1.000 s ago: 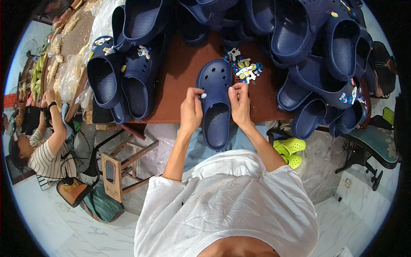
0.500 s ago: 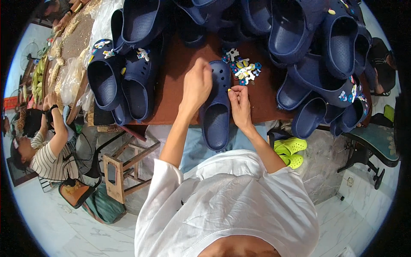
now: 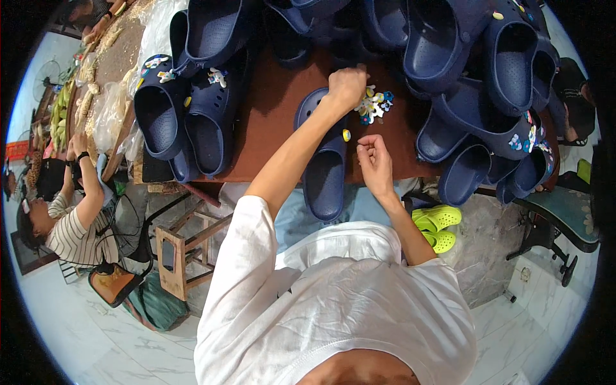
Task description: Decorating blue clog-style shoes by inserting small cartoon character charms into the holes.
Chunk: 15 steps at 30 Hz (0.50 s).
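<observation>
A navy clog (image 3: pixel 324 183) lies in front of me, heel toward me. A yellow-and-white charm (image 3: pixel 346 135) sits at its strap. My left hand (image 3: pixel 348 88) reaches across the clog's toe to a small pile of shoe charms (image 3: pixel 374 106) in white, blue and yellow. Its fingers are bent and closed at the pile, with the fingertips hidden. My right hand (image 3: pixel 375 163) hovers just right of the clog, apart from it. The fingers there are curled in, and nothing shows in them.
Navy clogs are heaped at the right (image 3: pixel 452 119), and others with charms stand at the left (image 3: pixel 160 115). Lime-green clogs (image 3: pixel 436 221) and a wooden stool (image 3: pixel 173 256) are below the brown tabletop (image 3: pixel 256 128). A person in a striped shirt (image 3: pixel 77 228) works at the left.
My left hand has moved right and away from me, from the clog's toe to the charm pile. My right hand has let go of the charm at the strap and drawn back.
</observation>
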Each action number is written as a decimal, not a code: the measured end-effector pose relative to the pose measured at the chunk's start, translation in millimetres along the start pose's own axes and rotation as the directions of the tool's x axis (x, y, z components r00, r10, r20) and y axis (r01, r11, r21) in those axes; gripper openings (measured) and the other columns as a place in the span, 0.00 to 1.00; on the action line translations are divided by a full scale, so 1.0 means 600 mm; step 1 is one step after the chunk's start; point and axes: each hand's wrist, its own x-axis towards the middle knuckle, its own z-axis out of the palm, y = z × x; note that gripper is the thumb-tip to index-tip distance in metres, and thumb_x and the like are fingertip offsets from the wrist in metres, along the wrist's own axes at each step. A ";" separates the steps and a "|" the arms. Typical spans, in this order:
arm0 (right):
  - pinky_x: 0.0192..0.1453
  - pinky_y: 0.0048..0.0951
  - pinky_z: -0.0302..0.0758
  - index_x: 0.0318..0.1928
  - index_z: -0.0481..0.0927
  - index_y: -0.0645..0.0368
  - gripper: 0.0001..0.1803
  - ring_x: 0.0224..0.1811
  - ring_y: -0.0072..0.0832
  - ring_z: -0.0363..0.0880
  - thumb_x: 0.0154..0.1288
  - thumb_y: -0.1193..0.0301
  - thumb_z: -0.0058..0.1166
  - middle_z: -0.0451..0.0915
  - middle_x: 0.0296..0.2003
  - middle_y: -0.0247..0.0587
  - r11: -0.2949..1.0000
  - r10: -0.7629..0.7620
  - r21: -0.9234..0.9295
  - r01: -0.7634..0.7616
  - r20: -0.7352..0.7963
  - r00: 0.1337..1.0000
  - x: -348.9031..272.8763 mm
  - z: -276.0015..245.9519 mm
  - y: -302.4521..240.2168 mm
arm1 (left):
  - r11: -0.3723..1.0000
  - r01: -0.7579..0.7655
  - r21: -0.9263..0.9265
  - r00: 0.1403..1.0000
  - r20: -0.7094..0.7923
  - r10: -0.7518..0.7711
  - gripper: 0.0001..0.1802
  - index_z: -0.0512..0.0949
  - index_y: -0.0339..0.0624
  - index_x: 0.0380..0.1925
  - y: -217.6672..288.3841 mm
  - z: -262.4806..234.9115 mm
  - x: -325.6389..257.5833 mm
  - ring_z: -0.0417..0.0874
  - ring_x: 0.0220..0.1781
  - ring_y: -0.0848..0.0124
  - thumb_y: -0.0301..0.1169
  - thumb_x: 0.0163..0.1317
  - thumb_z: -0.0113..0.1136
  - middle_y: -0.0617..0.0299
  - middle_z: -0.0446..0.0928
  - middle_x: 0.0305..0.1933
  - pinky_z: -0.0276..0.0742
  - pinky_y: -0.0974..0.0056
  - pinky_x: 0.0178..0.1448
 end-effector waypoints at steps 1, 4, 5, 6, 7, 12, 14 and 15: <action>0.35 0.25 0.75 0.46 0.75 0.62 0.07 0.30 0.20 0.73 0.71 0.74 0.54 0.77 0.34 0.35 1.000 0.011 -0.003 -0.011 0.002 1.000 0.003 -0.002 -0.005 | 1.000 -0.002 0.001 1.000 0.002 0.002 0.12 0.77 0.36 0.36 -0.002 0.004 0.000 0.87 0.36 0.46 0.35 0.68 0.54 0.42 0.84 0.31 0.82 0.45 0.39; 0.36 0.24 0.76 0.47 0.75 0.62 0.08 0.31 0.20 0.74 0.71 0.74 0.54 0.78 0.36 0.36 1.000 0.003 -0.016 -0.003 0.009 1.000 0.012 -0.001 -0.013 | 1.000 -0.013 -0.019 1.000 0.024 0.013 0.14 0.82 0.38 0.37 -0.010 0.001 -0.004 0.87 0.38 0.47 0.38 0.69 0.55 0.45 0.84 0.32 0.82 0.46 0.41; 0.36 0.24 0.76 0.47 0.75 0.62 0.08 0.31 0.20 0.74 0.71 0.74 0.54 0.78 0.36 0.36 1.000 0.005 -0.016 -0.005 0.008 1.000 0.016 -0.001 -0.012 | 0.998 -0.022 -0.060 0.999 0.033 0.024 0.14 0.83 0.40 0.40 -0.008 -0.010 -0.007 0.86 0.40 0.47 0.38 0.69 0.56 0.45 0.84 0.34 0.81 0.46 0.43; 0.37 0.24 0.76 0.49 0.76 0.62 0.09 0.33 0.21 0.75 0.71 0.73 0.55 0.78 0.38 0.37 0.999 -0.018 0.028 0.017 0.030 0.999 0.021 -0.002 -0.012 | 0.995 -0.029 -0.101 0.999 0.040 0.033 0.14 0.85 0.42 0.43 -0.007 -0.024 -0.012 0.86 0.41 0.47 0.38 0.69 0.56 0.45 0.84 0.36 0.81 0.47 0.45; 0.38 0.24 0.77 0.51 0.76 0.62 0.11 0.35 0.21 0.76 0.71 0.73 0.55 0.78 0.40 0.37 0.997 -0.041 0.072 0.038 0.051 0.998 0.026 -0.003 -0.013 | 0.994 -0.029 -0.101 0.999 0.040 0.033 0.14 0.85 0.42 0.43 -0.008 -0.039 -0.019 0.86 0.41 0.47 0.38 0.69 0.56 0.45 0.84 0.36 0.81 0.47 0.45; 0.42 0.24 0.78 0.57 0.77 0.59 0.16 0.41 0.22 0.77 0.70 0.73 0.57 0.76 0.46 0.37 0.985 -0.153 0.099 0.138 0.168 0.974 0.041 -0.009 -0.051 | 0.934 -0.017 -0.358 0.994 -0.104 -0.022 0.13 0.84 0.39 0.46 -0.012 -0.151 -0.093 0.84 0.48 0.49 0.32 0.66 0.59 0.46 0.84 0.44 0.79 0.54 0.55; 0.43 0.24 0.78 0.58 0.78 0.57 0.17 0.43 0.22 0.77 0.70 0.74 0.57 0.76 0.48 0.36 0.984 -0.164 0.100 0.145 0.225 0.960 0.045 -0.010 -0.053 | 0.868 0.042 -0.494 0.987 -0.114 -0.113 0.14 0.83 0.38 0.47 -0.013 -0.175 -0.138 0.84 0.49 0.50 0.31 0.64 0.62 0.48 0.84 0.44 0.78 0.55 0.57; 0.44 0.24 0.78 0.57 0.79 0.57 0.17 0.43 0.22 0.77 0.69 0.74 0.58 0.76 0.48 0.36 0.983 -0.169 0.106 0.147 0.244 0.955 0.047 -0.012 -0.049 | 0.777 0.088 -0.624 0.974 -0.108 -0.198 0.15 0.82 0.36 0.48 -0.010 -0.180 -0.159 0.84 0.50 0.52 0.31 0.62 0.64 0.49 0.84 0.45 0.77 0.56 0.59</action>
